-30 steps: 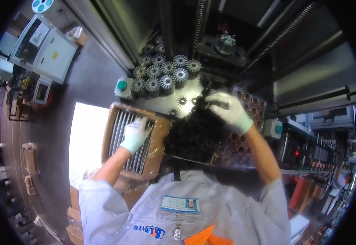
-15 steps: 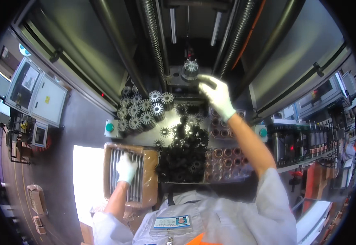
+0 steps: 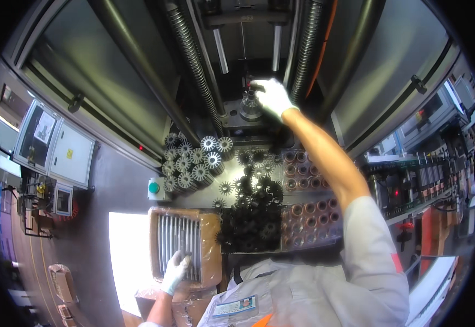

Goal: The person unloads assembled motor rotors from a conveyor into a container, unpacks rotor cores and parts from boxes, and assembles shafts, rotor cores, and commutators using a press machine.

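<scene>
My right hand (image 3: 273,98), in a white glove, reaches to the round metal fixture (image 3: 250,110) at the back. Its bent fingers close around the top of that fixture; what lies between them is hidden. My left hand (image 3: 175,270), also gloved, is over the lower part of an open cardboard box (image 3: 210,256). Long metal shafts (image 3: 178,234) lie side by side in that box. The left fingers are drawn together among the shaft ends, and I cannot make out what they grip.
Slotted metal cores (image 3: 199,173) stand grouped at the left of the metal table. Dark toothed discs (image 3: 248,218) are heaped mid-table, with trays of copper-coloured rings (image 3: 309,220) at right. Upright bars and a coiled hose (image 3: 185,46) flank the fixture. A green button (image 3: 153,187) sits at left.
My right hand has moved from beside the fixture onto its top, its fingers closing in. My left hand has shifted toward the near end of the box. The whole view has shifted slightly.
</scene>
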`<state>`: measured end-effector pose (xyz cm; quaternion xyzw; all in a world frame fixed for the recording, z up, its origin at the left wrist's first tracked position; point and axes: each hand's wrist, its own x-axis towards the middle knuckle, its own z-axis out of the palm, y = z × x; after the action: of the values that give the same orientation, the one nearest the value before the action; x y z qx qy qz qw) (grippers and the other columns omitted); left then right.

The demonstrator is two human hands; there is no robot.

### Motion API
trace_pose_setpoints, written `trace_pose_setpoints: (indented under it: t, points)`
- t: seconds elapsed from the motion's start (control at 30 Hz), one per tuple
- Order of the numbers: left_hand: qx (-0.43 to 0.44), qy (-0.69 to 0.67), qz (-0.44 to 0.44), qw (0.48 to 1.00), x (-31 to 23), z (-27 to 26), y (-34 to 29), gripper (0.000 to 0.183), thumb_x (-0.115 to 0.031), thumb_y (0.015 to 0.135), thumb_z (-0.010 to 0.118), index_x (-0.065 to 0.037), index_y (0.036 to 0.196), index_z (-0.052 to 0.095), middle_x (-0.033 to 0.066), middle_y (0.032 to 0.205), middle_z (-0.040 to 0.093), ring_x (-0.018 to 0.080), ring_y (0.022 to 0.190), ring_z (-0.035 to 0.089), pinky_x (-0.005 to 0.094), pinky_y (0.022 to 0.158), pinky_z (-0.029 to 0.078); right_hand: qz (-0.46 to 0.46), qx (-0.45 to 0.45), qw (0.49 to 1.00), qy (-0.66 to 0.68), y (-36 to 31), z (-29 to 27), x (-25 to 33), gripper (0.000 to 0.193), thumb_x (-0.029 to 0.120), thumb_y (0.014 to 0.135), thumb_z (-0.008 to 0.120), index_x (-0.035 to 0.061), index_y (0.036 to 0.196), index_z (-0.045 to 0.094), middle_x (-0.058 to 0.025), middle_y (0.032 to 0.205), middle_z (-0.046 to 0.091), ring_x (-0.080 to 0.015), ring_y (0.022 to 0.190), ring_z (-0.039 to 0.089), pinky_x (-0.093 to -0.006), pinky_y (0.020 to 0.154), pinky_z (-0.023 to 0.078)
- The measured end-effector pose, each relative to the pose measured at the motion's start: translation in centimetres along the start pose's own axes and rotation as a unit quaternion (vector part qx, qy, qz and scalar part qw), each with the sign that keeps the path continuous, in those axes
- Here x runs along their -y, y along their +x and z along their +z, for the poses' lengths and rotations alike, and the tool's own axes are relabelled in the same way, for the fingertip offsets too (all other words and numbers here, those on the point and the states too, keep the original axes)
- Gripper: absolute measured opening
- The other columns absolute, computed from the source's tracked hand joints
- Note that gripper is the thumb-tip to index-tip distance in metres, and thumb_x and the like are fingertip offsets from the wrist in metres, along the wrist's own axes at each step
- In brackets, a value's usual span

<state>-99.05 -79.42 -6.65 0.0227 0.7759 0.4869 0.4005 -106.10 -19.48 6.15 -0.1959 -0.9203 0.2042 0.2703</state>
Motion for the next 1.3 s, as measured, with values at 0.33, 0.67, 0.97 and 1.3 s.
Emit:
trace_pose_setpoints:
  t: [0.33, 0.67, 0.97, 1.3]
  points:
    - [-0.034, -0.033, 0.235, 0.971, -24.6, 10.7, 9.3, 0.036, -0.022, 0.095, 0.068, 0.0, 0.123, 0.064, 0.0008, 0.092, 0.066, 0.005, 0.067, 0.053, 0.0209, 0.057, 0.043, -0.079, 0.066, 0.987, -0.123, -4.1, -2.5, 1.8, 0.055, 0.002, 0.089, 0.047, 0.0182, 0.141, 0.054, -0.0215, 0.111, 0.056, -0.0348, 0.093, 0.067, -0.0427, 0.082, 0.055]
    - [0.027, -0.104, 0.477, 0.872, -45.6, 22.0, 15.7, 0.017, -0.019, 0.098, 0.063, -0.002, 0.101, 0.064, -0.0041, 0.07, 0.055, 0.0041, 0.057, 0.046, 0.0235, 0.05, 0.038, -0.022, 0.059, 0.998, 0.021, -23.2, -12.4, -1.0, 0.032, 0.017, 0.094, 0.061, 0.0128, 0.126, 0.065, -0.0153, 0.116, 0.061, -0.0367, 0.091, 0.066, -0.0445, 0.08, 0.055]
    - [0.047, -0.132, 0.581, 0.802, -53.3, 22.3, 26.3, 0.043, -0.029, 0.095, 0.067, -0.012, 0.062, 0.046, -0.0034, 0.052, 0.039, 0.0089, 0.039, 0.035, 0.0262, 0.038, 0.027, 0.172, 0.101, 0.978, 0.054, -36.7, -19.7, -3.4, 0.025, 0.006, 0.092, 0.062, 0.002, 0.115, 0.069, -0.0159, 0.098, 0.068, -0.0311, 0.089, 0.068, -0.0376, 0.078, 0.054]
    - [-0.145, 0.184, 0.564, 0.792, -46.7, 17.8, 13.2, 0.083, -0.029, 0.092, 0.072, 0.004, 0.154, 0.029, 0.0196, 0.127, 0.064, 0.0248, 0.114, 0.063, 0.0319, 0.098, 0.05, 0.085, -0.06, 0.993, -0.064, -30.9, -20.7, -6.0, 0.036, 0.001, 0.092, 0.059, -0.005, 0.128, 0.061, -0.0221, 0.128, 0.064, -0.037, 0.121, 0.06, -0.0415, 0.105, 0.046]
